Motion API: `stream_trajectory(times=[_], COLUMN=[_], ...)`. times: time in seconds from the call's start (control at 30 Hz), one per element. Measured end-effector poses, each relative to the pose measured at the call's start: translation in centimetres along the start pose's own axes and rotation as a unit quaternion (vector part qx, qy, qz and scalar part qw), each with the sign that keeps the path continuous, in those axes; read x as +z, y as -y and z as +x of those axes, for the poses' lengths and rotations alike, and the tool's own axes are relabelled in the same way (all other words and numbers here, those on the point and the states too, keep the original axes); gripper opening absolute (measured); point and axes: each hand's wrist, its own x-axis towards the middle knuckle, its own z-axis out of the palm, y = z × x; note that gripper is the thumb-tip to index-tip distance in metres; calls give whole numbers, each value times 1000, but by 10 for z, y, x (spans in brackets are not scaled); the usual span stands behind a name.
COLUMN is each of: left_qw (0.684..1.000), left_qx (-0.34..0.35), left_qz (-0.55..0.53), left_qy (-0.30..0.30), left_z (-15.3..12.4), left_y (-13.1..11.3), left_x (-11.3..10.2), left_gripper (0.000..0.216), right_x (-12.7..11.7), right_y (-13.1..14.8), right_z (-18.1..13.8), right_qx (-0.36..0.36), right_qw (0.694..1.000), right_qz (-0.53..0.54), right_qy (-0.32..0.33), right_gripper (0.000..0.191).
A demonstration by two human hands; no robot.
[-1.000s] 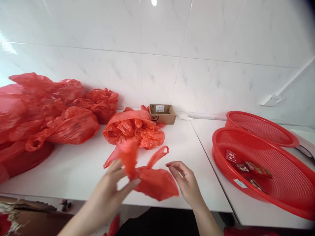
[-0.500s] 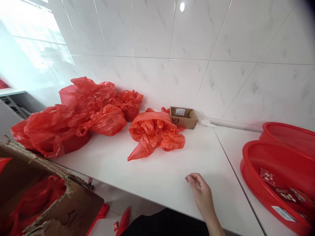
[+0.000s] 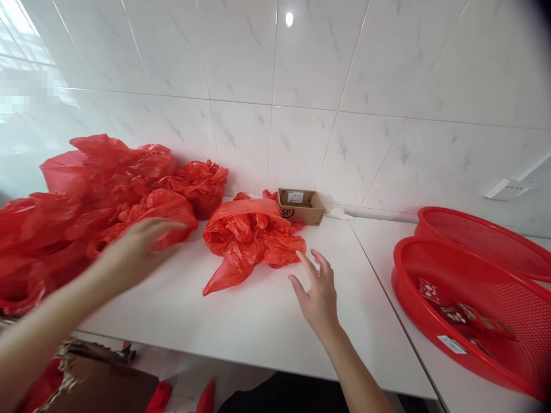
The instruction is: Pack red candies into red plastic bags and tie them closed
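A crumpled red plastic bag lies in the middle of the white table, its rim folded over and more thin red plastic bunched inside. My right hand hovers at its right front, fingers spread and holding nothing. To the left, my left hand is stretched out, smeared a little by motion, with thumb and fingers apart. Behind that hand several filled red plastic bags are heaped against the wall. Neither hand visibly grips anything.
A small open cardboard box stands against the tiled wall. On the right, a red mesh basket holds small packets, with another red basket behind it. A torn carton stands below the table's left front.
My left hand has come into view from the left. The right hand has moved up and left toward the bag, its fingers opening from a curl. The view has turned right.
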Motion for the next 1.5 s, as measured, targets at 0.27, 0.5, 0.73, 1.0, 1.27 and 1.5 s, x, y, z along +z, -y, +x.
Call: stream_trajectory(times=[0.27, 0.5, 0.73, 1.0, 1.27, 1.5], left_qw=[963, 965, 974, 994, 879, 666], left_qx=[220, 214, 158, 88, -12, -261], left_qz=[71, 70, 87, 17, -457, -658], left_qy=[139, 137, 140, 61, 138, 234], left_z=[68, 75, 82, 48, -5, 0], left_y=[-100, -98, -68, -134, -211, -151], left_x=[163, 186, 189, 126, 144, 136], left_gripper=[101, 90, 74, 50, 41, 23], right_x=[6, 22, -5, -68, -65, -98], right_y=[-25, -41, -70, -69, -23, -69], right_z=[15, 29, 31, 2, -17, -9], right_qx=[37, 40, 227, 337, 297, 370], right_qw=[994, 993, 938, 835, 865, 828], right_qz=[-13, -36, 260, 428, 402, 389], right_qy=[100, 104, 23, -74, 34, 162], right_gripper=[21, 66, 34, 42, 38, 39])
